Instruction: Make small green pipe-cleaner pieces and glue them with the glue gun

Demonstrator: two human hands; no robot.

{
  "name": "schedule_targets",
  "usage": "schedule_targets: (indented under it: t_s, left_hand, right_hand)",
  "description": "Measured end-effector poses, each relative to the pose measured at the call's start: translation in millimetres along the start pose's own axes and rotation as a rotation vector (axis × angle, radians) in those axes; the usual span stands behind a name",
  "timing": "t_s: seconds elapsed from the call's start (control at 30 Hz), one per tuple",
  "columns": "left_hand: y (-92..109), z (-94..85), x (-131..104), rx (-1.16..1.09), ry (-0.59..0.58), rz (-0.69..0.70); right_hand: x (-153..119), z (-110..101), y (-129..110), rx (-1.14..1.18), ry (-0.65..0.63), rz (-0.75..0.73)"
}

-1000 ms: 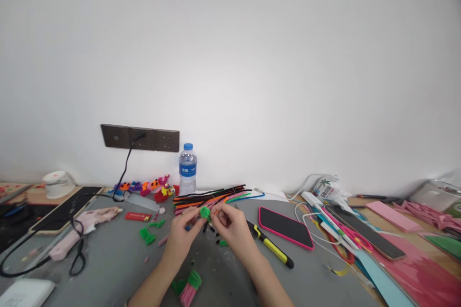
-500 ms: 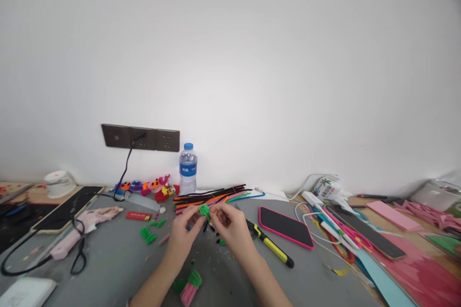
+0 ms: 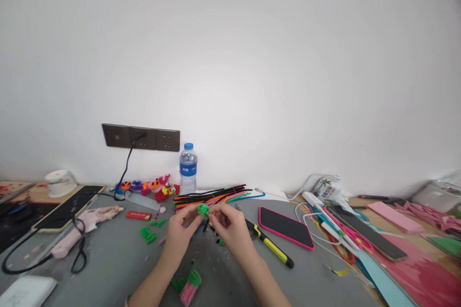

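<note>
A small fuzzy green piece [image 3: 203, 209] is held up between my two hands, over the grey mat. My left hand [image 3: 182, 230] pinches it from the left side. On its right, the fingertips of my right hand [image 3: 230, 225] are pressed together at its edge; what they grip is too small to make out. Below my hands lies a pink and green fuzzy piece [image 3: 190, 288]. More green pieces [image 3: 147, 235] rest left of my left hand. Behind my fingers is a bundle of coloured fuzzy stems [image 3: 212, 195].
A water bottle [image 3: 188, 169] stands by the wall. Right of my hands are yellow-black pliers [image 3: 273, 249] and a pink-edged phone [image 3: 286, 228]. A glue gun [image 3: 84, 228] with a black cord lies left, beside a red strip [image 3: 139, 215]. Cables and coloured sheets [image 3: 414, 264] lie far right.
The green piece has shifted slightly left and up with my left fingers. My right fingertips have closed in a little; the orange bit beside the green piece is less visible.
</note>
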State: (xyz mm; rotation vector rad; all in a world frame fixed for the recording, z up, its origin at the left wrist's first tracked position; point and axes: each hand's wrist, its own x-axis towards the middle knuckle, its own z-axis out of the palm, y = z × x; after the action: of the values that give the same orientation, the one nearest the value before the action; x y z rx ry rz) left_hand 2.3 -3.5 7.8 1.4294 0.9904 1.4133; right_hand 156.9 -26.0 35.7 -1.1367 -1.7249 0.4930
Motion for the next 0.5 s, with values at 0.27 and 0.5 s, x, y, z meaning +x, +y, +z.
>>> schedule_targets:
  t_s: [0.27, 0.5]
  left_hand:
    - [-6.2, -1.0, 0.0, -0.049, 0.026, -0.057]
    - [0.2, 0.2, -2.2, -0.016, 0.036, -0.003]
  right_hand:
    - [-2.3, 3.9, -0.5, -0.03, 0.039, -0.055]
    - [-4.2, 5.5, -2.1, -0.08, 0.05, -0.048]
